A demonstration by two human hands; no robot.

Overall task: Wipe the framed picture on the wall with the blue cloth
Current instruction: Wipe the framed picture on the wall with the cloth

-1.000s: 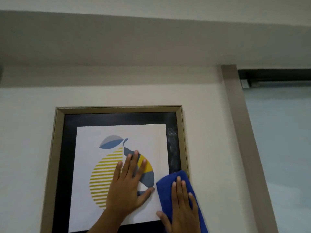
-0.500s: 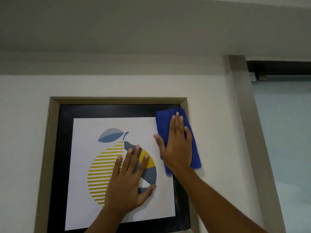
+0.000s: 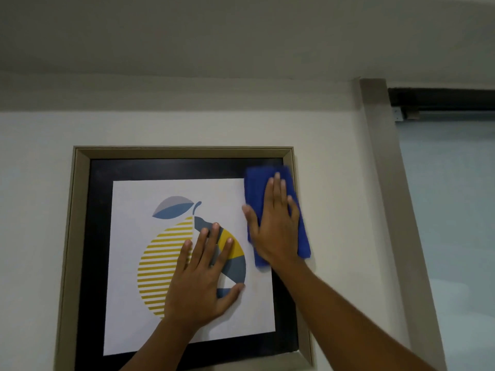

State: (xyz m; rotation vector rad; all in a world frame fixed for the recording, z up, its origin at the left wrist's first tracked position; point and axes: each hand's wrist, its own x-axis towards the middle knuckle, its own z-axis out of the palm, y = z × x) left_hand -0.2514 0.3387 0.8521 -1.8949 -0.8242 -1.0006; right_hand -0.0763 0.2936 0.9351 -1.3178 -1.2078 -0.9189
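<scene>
The framed picture (image 3: 80,210) hangs on the white wall, with a beige frame, a black mat and a print of a yellow and blue fruit. My left hand (image 3: 203,274) lies flat on the glass over the fruit, fingers spread. My right hand (image 3: 276,223) presses the folded blue cloth (image 3: 255,183) flat against the picture's upper right corner. The cloth covers part of the black mat and overlaps the right frame edge.
A beige door or window jamb (image 3: 385,183) runs down the wall to the right of the picture. Beyond it is a frosted glass panel (image 3: 455,210) under a dark rail (image 3: 442,99). The ceiling soffit hangs close above.
My right hand has carried the cloth from the lower right of the picture up along the right side to the upper right corner. My left hand has stayed on the fruit.
</scene>
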